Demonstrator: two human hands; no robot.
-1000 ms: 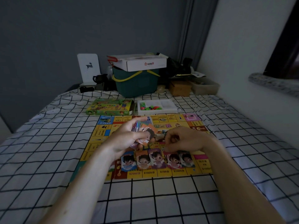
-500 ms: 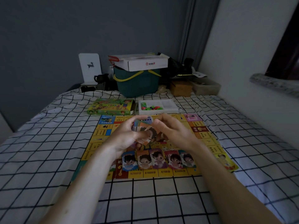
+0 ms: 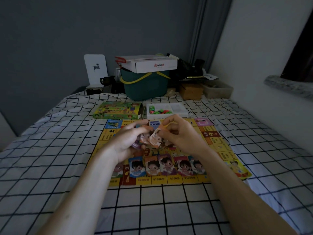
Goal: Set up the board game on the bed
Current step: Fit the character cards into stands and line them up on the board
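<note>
Orange card (image 3: 155,139) pinched by right hand (image 3: 182,136) at frame centre; left hand (image 3: 128,141) grips the card stack (image 3: 144,138) above the board (image 3: 218,143).

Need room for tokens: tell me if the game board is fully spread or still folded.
Spread. The game board lies flat on the bed, all four edges showing; no fold stands up. Hands hide its middle.

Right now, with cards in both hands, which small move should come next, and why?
Probably lay the orange card pinched by the right hand on the row of cards along the board near edge. The left hand holds the stack.
</note>
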